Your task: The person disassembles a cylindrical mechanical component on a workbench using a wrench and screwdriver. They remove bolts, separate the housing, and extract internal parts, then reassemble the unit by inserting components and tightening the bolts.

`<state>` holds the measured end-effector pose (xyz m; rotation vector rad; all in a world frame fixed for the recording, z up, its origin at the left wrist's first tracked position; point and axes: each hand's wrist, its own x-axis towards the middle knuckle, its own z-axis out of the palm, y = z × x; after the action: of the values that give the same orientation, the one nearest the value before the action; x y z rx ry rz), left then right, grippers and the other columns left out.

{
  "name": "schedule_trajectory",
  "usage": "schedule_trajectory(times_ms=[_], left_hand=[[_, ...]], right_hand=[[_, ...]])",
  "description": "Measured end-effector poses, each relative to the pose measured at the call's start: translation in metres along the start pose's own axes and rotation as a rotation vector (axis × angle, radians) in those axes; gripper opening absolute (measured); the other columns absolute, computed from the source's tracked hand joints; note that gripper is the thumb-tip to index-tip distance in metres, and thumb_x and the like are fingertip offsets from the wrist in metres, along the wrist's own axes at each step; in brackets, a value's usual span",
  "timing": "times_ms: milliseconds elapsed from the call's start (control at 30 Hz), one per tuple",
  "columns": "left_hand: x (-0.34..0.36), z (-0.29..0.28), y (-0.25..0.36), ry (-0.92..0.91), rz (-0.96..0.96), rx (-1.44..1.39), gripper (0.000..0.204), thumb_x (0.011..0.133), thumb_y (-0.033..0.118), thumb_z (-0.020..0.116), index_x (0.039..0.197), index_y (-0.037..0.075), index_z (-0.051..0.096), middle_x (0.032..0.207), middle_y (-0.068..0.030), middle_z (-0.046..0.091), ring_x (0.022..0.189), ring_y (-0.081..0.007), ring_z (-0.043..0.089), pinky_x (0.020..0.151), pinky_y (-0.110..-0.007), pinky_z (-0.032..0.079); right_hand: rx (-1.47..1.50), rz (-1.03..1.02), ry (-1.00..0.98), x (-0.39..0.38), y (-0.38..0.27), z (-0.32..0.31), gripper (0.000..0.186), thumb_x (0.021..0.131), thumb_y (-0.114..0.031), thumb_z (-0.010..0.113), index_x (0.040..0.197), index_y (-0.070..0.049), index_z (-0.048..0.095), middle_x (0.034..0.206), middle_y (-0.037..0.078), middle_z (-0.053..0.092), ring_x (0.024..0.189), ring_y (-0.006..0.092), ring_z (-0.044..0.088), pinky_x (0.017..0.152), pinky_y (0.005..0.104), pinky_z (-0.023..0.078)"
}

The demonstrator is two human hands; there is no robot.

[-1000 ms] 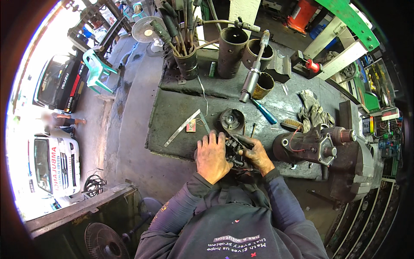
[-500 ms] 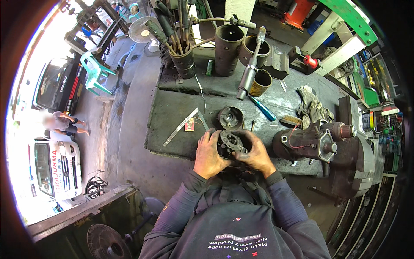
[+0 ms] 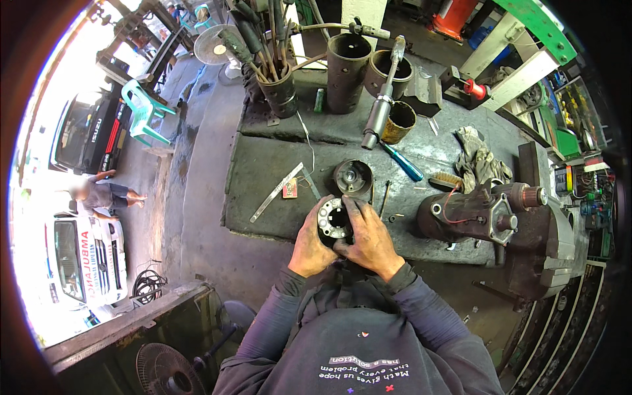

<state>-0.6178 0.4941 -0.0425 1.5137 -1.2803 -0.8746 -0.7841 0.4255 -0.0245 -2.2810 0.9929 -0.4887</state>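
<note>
Both hands (image 3: 342, 240) apparently clasp the round metal part (image 3: 334, 220).

Both forearms, clad in dark long sleeves, are brought up from the lower edge and angled inward so that the wrists converge in front of the chest. The left hand (image 3: 309, 240) is cupped with its back turned to the camera, its fingers curled in a closed grip. The right hand (image 3: 370, 237) is laid close beside it, fingers bent and pressed inward, thumb tucked toward the left. Both hands are darkened with grime.
</note>
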Motion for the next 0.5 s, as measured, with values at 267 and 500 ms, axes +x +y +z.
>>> schedule_trajectory(times_ms=[267,500], left_hand=[[-0.006,0.002,0.002,0.028,-0.097,-0.043,0.089,0.073,0.004,0.085,0.153,-0.001,0.047,0.142,-0.019,0.064,0.131,-0.0289,0.064,0.112,-0.039,0.05],[-0.003,-0.009,-0.001,-0.04,-0.074,-0.124,0.088,0.07,0.003,0.087,0.151,0.0,0.05,0.147,-0.0186,0.062,0.14,-0.031,0.059,0.118,-0.04,0.045]], right_hand=[[-0.046,-0.022,0.059,0.0,-0.011,0.007,0.102,0.072,-0.027,0.089,0.157,0.004,0.041,0.137,0.026,0.055,0.121,0.0437,0.061,0.102,0.0464,0.053],[0.105,-0.028,-0.017,0.0,0.002,-0.01,0.102,0.073,-0.017,0.089,0.16,-0.002,0.039,0.148,0.025,0.053,0.133,0.0426,0.058,0.112,0.0454,0.049]])
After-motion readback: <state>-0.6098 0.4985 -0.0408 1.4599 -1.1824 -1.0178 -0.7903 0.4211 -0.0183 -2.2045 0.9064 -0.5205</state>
